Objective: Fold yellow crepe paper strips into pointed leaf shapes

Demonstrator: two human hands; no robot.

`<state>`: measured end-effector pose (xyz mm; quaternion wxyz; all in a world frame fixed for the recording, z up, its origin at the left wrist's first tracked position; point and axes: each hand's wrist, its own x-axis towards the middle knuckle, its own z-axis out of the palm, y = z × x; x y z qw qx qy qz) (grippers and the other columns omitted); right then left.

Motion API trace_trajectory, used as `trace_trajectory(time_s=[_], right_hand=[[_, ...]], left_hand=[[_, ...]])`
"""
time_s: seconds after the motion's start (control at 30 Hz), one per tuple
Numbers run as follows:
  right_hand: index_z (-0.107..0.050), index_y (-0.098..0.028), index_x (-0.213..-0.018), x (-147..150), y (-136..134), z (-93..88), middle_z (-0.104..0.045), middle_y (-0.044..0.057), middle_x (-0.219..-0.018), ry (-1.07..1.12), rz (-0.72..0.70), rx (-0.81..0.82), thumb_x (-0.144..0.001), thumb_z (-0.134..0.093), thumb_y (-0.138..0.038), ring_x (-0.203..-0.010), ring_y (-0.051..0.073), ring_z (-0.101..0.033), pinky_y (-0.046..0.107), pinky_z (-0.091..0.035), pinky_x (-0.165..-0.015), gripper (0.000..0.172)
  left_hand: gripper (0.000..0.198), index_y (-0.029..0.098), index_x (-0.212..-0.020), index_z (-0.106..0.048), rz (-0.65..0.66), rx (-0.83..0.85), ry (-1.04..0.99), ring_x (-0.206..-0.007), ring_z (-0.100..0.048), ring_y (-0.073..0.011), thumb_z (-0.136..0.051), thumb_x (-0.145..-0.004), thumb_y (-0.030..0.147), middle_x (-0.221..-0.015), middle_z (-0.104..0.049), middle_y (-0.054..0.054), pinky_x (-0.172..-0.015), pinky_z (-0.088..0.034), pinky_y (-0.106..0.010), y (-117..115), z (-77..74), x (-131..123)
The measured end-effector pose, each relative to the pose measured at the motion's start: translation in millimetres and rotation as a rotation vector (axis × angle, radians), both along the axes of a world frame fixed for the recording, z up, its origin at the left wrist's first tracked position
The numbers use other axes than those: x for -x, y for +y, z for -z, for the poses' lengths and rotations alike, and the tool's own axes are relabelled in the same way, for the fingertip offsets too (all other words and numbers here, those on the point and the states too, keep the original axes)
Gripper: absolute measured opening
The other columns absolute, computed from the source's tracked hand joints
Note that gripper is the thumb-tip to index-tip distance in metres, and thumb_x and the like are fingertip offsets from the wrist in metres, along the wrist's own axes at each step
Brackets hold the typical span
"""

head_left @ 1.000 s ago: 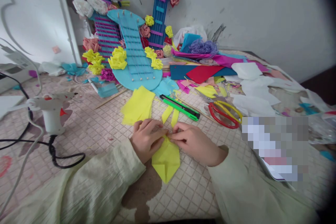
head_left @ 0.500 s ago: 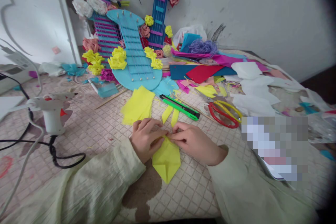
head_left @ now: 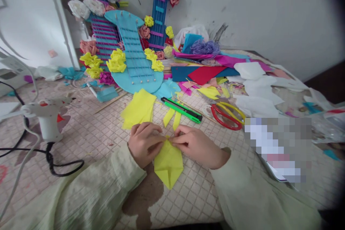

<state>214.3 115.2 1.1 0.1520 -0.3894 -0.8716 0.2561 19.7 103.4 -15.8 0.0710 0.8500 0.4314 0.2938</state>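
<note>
Between my hands is a folded piece of yellow crepe paper point(head_left: 169, 163), its creased lower end pointing toward me. My left hand point(head_left: 145, 143) pinches its top edge from the left, thumb and forefinger closed. From the right, my right hand point(head_left: 195, 145) pinches the same top edge, its fingertips close to the left ones. Just beyond the left hand lies a stack of yellow paper sheets point(head_left: 138, 107). Two narrow yellow strips point(head_left: 176, 120) and a green utility knife point(head_left: 183, 109) rest past my fingertips.
A white glue gun point(head_left: 48, 118) with looping cords stands at left. Red-and-yellow-handled scissors point(head_left: 226, 116) lie to the right, near a blurred-out object point(head_left: 277, 151). Behind, a blue guitar-shaped craft point(head_left: 132, 54) with paper flowers leans by coloured sheets point(head_left: 205, 73) and white scraps point(head_left: 258, 86).
The view has shifted slightly, so everything sits a little farther left. My fingers stay pinched at the paper's top edge, with only a small change in the fold there.
</note>
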Motion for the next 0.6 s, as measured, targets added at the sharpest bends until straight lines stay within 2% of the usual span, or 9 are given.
trace_trajectory(time_s=[0.27,0.43,0.6], right_hand=[[-0.063,-0.021,-0.087,3.0,-0.7,-3.4,-0.055,0.001,-0.079,0.008,0.062,0.007,-0.078,-0.052,-0.017,-0.070,0.011,-0.051,0.024,-0.038,-0.064,0.015],[-0.062,-0.020,-0.089,3.1,0.7,-4.6,-0.055,0.000,-0.072,0.017,0.103,0.026,-0.078,-0.052,-0.021,-0.063,0.011,-0.049,0.024,-0.036,-0.058,0.015],[-0.063,-0.018,-0.084,3.9,1.7,-5.1,-0.055,0.001,-0.070,0.053,0.123,0.058,-0.077,-0.054,-0.026,-0.061,0.010,-0.049,0.024,-0.036,-0.057,0.014]], left_hand=[[0.022,0.023,-0.091,-0.062,-0.047,0.045,-0.017,-0.088,-0.050,-0.0201,-0.053,-0.072,0.028,-0.092,-0.059,-0.003,-0.077,-0.035,-0.036,-0.3,1.8,-1.0],[0.026,0.024,-0.085,-0.063,-0.029,0.106,-0.032,-0.089,-0.049,-0.0229,-0.062,-0.063,0.036,-0.094,-0.059,-0.003,-0.079,-0.034,-0.040,0.7,3.1,0.2],[0.016,0.021,-0.082,-0.064,-0.012,0.130,-0.123,-0.085,-0.053,-0.0193,-0.053,-0.072,0.025,-0.088,-0.062,-0.004,-0.077,-0.039,-0.036,4.9,-0.1,1.3]])
